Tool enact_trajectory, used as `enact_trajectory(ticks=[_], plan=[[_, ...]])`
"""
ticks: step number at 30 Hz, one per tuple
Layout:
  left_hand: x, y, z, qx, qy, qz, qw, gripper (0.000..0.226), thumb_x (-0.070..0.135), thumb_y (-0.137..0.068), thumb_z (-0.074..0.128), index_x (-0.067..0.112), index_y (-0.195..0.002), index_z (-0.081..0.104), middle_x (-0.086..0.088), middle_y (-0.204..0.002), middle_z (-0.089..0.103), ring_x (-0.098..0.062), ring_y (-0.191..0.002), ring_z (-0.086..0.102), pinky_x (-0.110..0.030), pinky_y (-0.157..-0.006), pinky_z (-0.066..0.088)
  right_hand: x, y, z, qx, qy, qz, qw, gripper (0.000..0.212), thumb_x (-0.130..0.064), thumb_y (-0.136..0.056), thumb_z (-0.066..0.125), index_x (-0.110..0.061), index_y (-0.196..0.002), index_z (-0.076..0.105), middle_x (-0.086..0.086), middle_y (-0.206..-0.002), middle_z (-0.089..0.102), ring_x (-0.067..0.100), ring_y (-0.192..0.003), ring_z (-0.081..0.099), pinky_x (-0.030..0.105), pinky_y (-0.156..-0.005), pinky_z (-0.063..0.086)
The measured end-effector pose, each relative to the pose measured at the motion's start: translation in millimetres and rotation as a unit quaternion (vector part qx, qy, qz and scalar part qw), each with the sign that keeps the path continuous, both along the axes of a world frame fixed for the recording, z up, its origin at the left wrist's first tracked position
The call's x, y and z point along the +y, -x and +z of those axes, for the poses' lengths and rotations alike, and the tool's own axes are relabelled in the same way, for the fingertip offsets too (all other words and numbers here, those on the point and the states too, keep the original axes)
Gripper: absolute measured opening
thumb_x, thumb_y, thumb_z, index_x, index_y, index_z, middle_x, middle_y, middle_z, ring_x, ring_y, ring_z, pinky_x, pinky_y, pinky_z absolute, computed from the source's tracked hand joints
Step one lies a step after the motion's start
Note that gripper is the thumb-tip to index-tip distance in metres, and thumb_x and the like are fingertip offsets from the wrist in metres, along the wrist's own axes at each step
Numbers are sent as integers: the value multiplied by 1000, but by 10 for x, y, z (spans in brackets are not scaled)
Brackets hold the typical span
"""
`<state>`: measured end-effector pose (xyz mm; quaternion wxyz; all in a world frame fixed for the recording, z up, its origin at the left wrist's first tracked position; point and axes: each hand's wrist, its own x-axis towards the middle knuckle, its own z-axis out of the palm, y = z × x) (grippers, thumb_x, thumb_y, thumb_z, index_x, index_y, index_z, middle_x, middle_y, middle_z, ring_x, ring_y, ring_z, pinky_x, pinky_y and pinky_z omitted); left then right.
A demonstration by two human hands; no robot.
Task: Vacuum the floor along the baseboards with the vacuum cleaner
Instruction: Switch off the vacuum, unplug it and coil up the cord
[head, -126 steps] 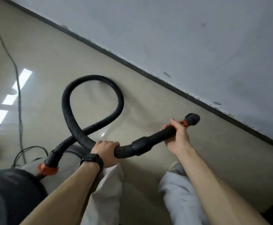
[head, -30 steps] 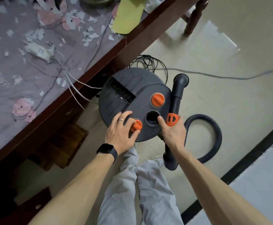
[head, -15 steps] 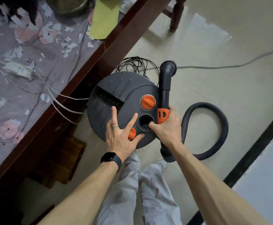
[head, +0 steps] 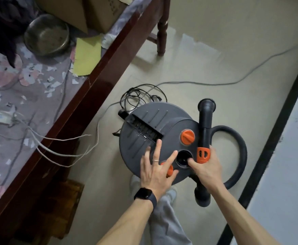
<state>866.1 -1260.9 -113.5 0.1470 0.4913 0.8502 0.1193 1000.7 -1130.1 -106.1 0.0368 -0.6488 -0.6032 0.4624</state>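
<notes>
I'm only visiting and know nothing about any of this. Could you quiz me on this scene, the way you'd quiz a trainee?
1. True or false: the left hand lies with fingers spread on top of the vacuum cleaner.
2. What does the right hand grip? A) the wand B) a broom C) a mop
3. Fill in: the hose loops between the vacuum cleaner and the black ____.
Key: 1 true; 2 A; 3 baseboard.
</notes>
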Motion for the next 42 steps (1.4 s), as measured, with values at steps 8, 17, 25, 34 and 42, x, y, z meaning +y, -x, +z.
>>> enact_trajectory(ticks=[8,17,25,34,42], plan=[[590,-57,118,-75,71,-180,978,76,59,-79,65,55,-144,27,5,-162,-23,-40,-141,17,-52,-113,29,101,-489,8,3,16,-118,993,52,-36,-71,82,-38,-114,52,-4,-87,71,22,-81,73,43,-71,60],[1362,658,427,80,88,-200,973,67,19,-75,64,25,-139,45,-4,-145,43,-29,-133,39,-42,-104,36,139,-609,13,-13,45,-173,984,73,-52,-61,78,-46,-125,45,-2,-103,70,23,-91,70,50,-85,60],[2144,816,516,154,282,-495,808,35,10,-85,57,18,-118,52,-6,-118,61,-30,-115,55,-38,-94,41,146,-406,162,-48,37,-177,982,88,-30,-76,82,-30,-152,39,3,-138,52,30,-120,58,42,-100,47],[2374,-35,805,127,305,-605,725,33,17,-83,63,22,-115,57,-5,-113,64,-32,-105,63,-38,-70,42,-270,-880,265,-64,56,-337,938,60,-15,-77,79,-21,-132,57,6,-109,66,32,-97,63,42,-87,50],[2525,-1124,768,219,189,-724,626,30,10,-93,57,21,-120,60,-4,-116,67,-28,-115,59,-37,-100,39,-737,-1304,264,-28,58,-476,877,36,-18,-82,80,-24,-102,51,-1,-80,64,31,-78,62,41,-77,50]])
